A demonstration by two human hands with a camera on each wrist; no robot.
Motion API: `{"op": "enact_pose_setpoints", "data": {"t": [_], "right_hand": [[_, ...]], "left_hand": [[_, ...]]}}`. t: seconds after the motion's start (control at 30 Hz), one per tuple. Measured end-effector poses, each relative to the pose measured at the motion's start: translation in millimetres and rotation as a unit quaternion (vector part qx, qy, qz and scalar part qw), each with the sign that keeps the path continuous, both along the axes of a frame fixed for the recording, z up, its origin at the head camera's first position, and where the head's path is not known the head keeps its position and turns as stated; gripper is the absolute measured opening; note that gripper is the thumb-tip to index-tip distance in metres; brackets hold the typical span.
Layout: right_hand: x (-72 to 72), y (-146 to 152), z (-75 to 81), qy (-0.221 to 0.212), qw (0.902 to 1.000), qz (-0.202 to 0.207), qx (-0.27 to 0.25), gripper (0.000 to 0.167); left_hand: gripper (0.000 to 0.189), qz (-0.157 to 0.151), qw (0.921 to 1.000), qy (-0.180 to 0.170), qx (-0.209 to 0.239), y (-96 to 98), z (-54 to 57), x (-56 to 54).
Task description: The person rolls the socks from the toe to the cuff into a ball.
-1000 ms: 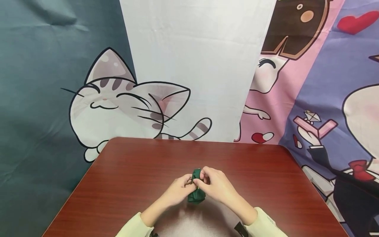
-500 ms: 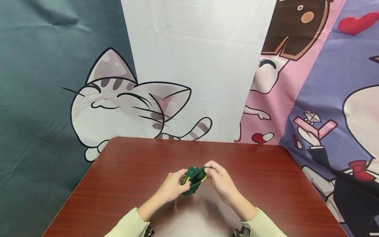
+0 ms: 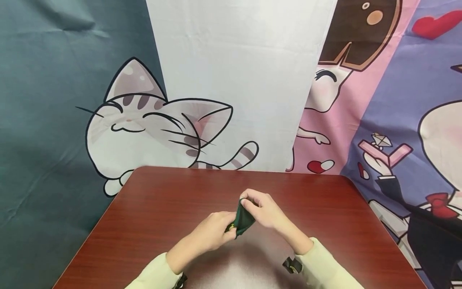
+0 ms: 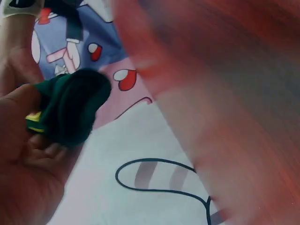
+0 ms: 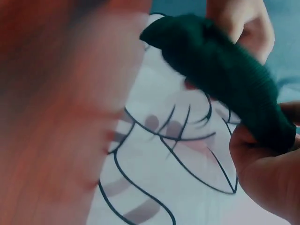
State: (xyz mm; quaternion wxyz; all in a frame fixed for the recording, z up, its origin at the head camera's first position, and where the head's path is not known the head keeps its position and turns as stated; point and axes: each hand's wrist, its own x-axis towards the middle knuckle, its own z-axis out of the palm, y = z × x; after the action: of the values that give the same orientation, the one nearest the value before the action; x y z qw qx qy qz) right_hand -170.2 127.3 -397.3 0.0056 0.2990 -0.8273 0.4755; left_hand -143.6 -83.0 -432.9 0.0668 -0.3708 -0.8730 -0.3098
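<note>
A dark green sock with yellow marks is held above the middle of the table. The left hand grips its lower left part, where the yellow shows, between thumb and fingers. At its upper edge the right hand pinches the fabric and draws it up into a stretched flap. In the left wrist view the sock looks bunched and folded, with a yellow strip near the palm. Ribbed knit shows on the sock in the right wrist view, where it spans both hands. Its inside is hidden.
A reddish-brown wooden table with rounded far corners lies beneath the hands. Behind it hangs a printed backdrop with a cartoon cat and figures. Pale sleeves and dark wrist straps are at the wrists.
The compact green bundle has been opened out and stretched. The right hand has gone right, then up and back left with the fabric's edge, while the left hand keeps its grip.
</note>
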Motion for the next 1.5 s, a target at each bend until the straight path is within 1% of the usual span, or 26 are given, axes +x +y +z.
{"op": "enact_pose_setpoints", "data": {"t": [0.07,0.13,0.2,0.27,0.37,0.43,0.5,0.6,0.63,0.7,0.73,0.77,0.87,0.9,1.03,1.07,1.1,1.13,1.2,1.23,1.3,1.33,1.37,1.4,1.43,1.5], "right_hand": [[-3.9,0.9,0.1,-0.026,0.9989,0.029,-0.024,0.01],[-7.4,1.1,-3.3,-0.069,0.9944,0.053,-0.061,0.01],[-10.0,-0.5,-9.1,-0.112,0.9862,0.069,-0.1,0.012],[-11.5,-3.6,-15.8,-0.153,0.9768,0.062,-0.137,0.015],[-12.1,-9.3,-24.6,-0.195,0.9633,0.029,-0.182,0.019],[-11.7,-11.9,-28.9,-0.226,0.9496,0.018,-0.216,0.021],[-11.7,-13.4,-31.4,-0.246,0.9381,0.013,-0.243,0.023],[-11.9,-13.7,-34.8,-0.288,0.9143,0.02,-0.284,0.023],[-12.1,-13.8,-35.5,-0.298,0.9086,0.019,-0.292,0.022],[-12.7,-14.2,-36.9,-0.316,0.8979,0.015,-0.306,0.019],[-13.0,-14.6,-37.5,-0.32,0.8953,0.011,-0.31,0.017],[-13.5,-15.0,-38.3,-0.322,0.8944,0.006,-0.311,0.015],[-14.6,-16.3,-40.4,-0.325,0.8925,-0.007,-0.313,0.01],[-14.9,-16.9,-41.5,-0.328,0.8909,-0.009,-0.314,0.009],[-15.0,-19.8,-46.7,-0.352,0.8782,-0.018,-0.324,0.006],[-14.8,-20.5,-48.1,-0.352,0.8772,-0.023,-0.326,0.006],[-14.1,-20.8,-49.1,-0.344,0.8808,-0.029,-0.324,0.008],[-13.5,-20.9,-50.3,-0.329,0.8878,-0.041,-0.319,0.009],[-11.8,-19.8,-52.4,-0.273,0.9108,-0.066,-0.302,0.011],[-10.9,-18.6,-53.3,-0.235,0.9244,-0.078,-0.29,0.011],[-8.8,-15.2,-54.4,-0.143,0.9503,-0.092,-0.261,0.009],[-8.3,-12.9,-55.2,-0.092,0.9602,-0.095,-0.246,0.007],[-7.7,-10.4,-55.3,-0.041,0.9669,-0.088,-0.236,0.005],[-7.3,-7.7,-55.3,0.007,0.9707,-0.079,-0.227,0.006],[-7.2,-4.9,-55.1,0.053,0.9721,-0.067,-0.218,0.009],[-7.3,0.1,-52.7,0.137,0.9709,-0.045,-0.191,0.015]], "left_hand": [[0.018,-0.035,0.9978,0.042,0.038,-1.9,3.0,2.7],[0.021,-0.057,0.9921,0.057,0.096,-3.4,3.4,3.5],[0.024,-0.07,0.9843,0.045,0.156,-3.8,1.4,3.2],[0.026,-0.056,0.9752,0.0,0.214,-3.1,-0.9,2.6],[0.027,-0.015,0.9507,-0.103,0.292,0.0,-2.4,1.4],[0.027,0.022,0.9286,-0.173,0.328,2.4,-1.4,-0.6],[0.031,0.051,0.9052,-0.231,0.353,4.7,0.0,-3.7],[0.035,0.085,0.8699,-0.296,0.385,6.6,1.7,-10.3],[0.038,0.085,0.8604,-0.311,0.395,7.0,2.0,-12.4],[0.046,0.079,0.8464,-0.332,0.409,7.4,2.5,-15.8],[0.048,0.075,0.8413,-0.34,0.413,7.3,2.6,-17.2],[0.05,0.071,0.8385,-0.348,0.414,7.0,2.4,-18.2],[0.05,0.062,0.835,-0.365,0.407,6.0,1.8,-18.9],[0.047,0.065,0.8333,-0.37,0.405,5.9,1.4,-19.1],[0.04,0.085,0.829,-0.381,0.401,6.4,-1.2,-20.6],[0.038,0.09,0.8279,-0.382,0.401,6.7,-1.6,-21.2],[0.037,0.096,0.8275,-0.383,0.399,7.0,-2.1,-22.2],[0.036,0.098,0.8272,-0.383,0.4,7.1,-2.4,-22.9],[0.034,0.097,0.8273,-0.382,0.4,7.1,-2.0,-24.2],[0.033,0.092,0.8264,-0.383,0.403,6.9,-1.7,-24.8],[0.031,0.082,0.8235,-0.387,0.406,6.2,-0.7,-25.7],[0.03,0.076,0.8212,-0.391,0.409,5.6,0.0,-26.0],[0.03,0.07,0.8187,-0.395,0.411,5.0,0.6,-26.3],[0.029,0.063,0.8162,-0.399,0.413,4.4,1.4,-26.5],[0.029,0.058,0.8132,-0.404,0.415,3.8,1.9,-26.8],[0.029,0.051,0.8108,-0.408,0.416,2.5,2.2,-27.5]]}}
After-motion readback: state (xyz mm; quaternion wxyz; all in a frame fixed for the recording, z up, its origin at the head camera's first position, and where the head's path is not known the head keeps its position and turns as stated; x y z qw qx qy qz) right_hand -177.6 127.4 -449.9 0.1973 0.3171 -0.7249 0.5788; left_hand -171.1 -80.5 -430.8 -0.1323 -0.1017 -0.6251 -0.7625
